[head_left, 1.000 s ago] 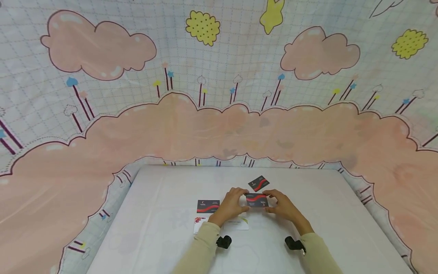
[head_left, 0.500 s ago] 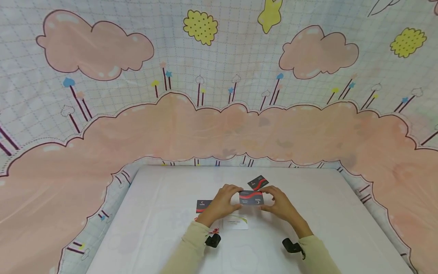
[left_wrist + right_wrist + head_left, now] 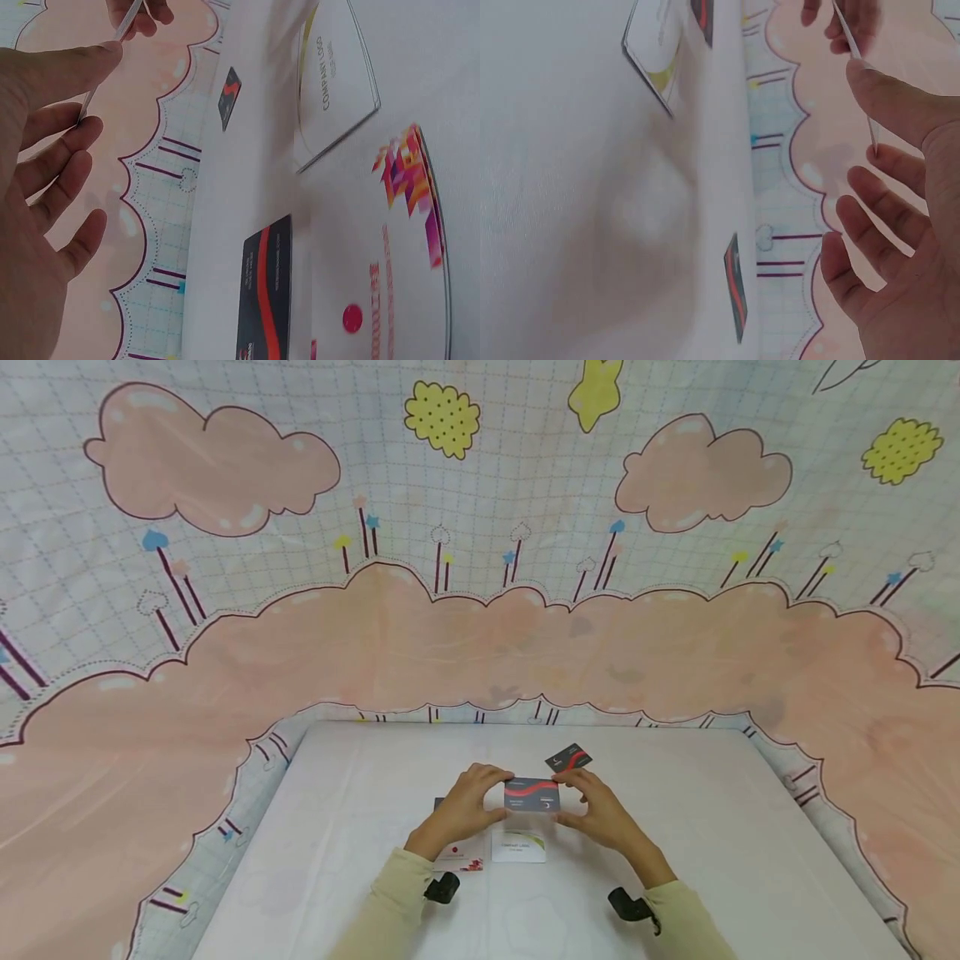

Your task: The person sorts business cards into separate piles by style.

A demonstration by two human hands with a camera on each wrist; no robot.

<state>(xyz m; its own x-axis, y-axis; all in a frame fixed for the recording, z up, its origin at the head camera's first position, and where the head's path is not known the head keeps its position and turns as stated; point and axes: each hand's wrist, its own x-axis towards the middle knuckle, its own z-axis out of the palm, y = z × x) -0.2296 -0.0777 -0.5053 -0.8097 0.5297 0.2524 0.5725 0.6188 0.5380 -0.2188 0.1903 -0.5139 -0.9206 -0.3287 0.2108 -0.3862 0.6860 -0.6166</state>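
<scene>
Above the table's middle: you've got a dark business card with a red wave (image 3: 531,795) lifted off the white table (image 3: 697,827), held level between both hands, face toward you.
Left hand: your left hand (image 3: 459,806) pinches the card's left short edge, thumb on the near side, fingers (image 3: 71,139) curled over the far side. The left wrist view catches the card edge-on, a thin pale line running from thumb to forefinger.
Right hand: your right hand (image 3: 592,806) does the same on the right short edge, thumb below, fingertips on top. From the right wrist the card (image 3: 855,56) is a slim sliver between thumb and forefinger, the lower fingers (image 3: 877,217) spread loose and touching nothing.
Far card: a second dark card with a red stripe (image 3: 568,758) lies tilted on the table just beyond your right fingertips, apart from the held one.
Near cards: a white card with a yellow-green swoosh and "COMPANY LOGO" lettering (image 3: 518,847) lies flat right below the held card. Just left of it sits a white card with a red and pink pattern (image 3: 461,857), partly under your left wrist.
Hidden card: another dark red-wave card (image 3: 264,296) lies flat behind your left hand; the head view shows only a sliver, the left wrist view shows it plainly.
Backdrop: a cloth printed with pink clouds (image 3: 480,643) rises behind and round the table.
Sleeves: pale yellow on both arms, a black wrist camera (image 3: 627,906) strapped to each.
</scene>
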